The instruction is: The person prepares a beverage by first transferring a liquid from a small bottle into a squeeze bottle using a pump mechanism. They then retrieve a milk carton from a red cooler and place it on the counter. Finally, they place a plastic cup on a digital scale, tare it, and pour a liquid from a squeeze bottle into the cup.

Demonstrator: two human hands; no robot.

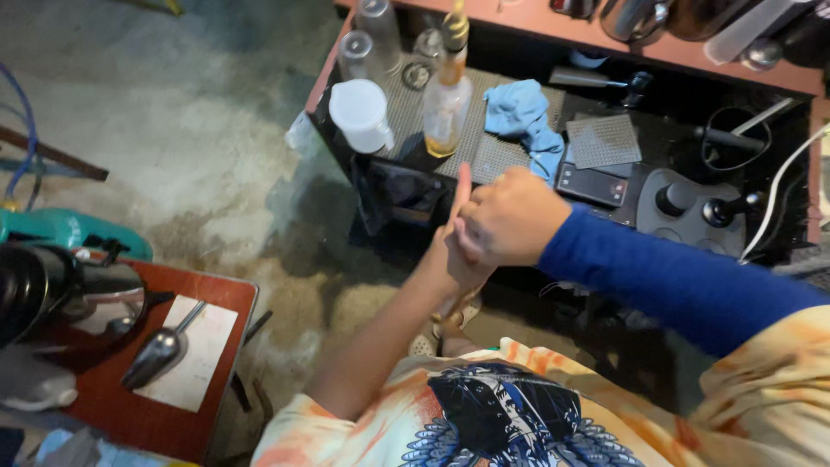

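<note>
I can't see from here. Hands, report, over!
Left hand and right hand clasped together, holding nothing visible. Nearest: dark bin, syrup bottle, blue cloth. Nothing between them.

The floor point(199, 147) was rough, matt concrete. A soft blue cloth point(523, 117) lay crumpled on a perforated metal mat point(406, 112). The scoop point(160, 350) was shiny metal, the cup point(360, 112) matt white plastic, the bottle point(447, 99) glossy and clear.

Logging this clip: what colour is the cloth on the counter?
Light blue; the cloth shows best in the head view, beyond the hands.
</note>
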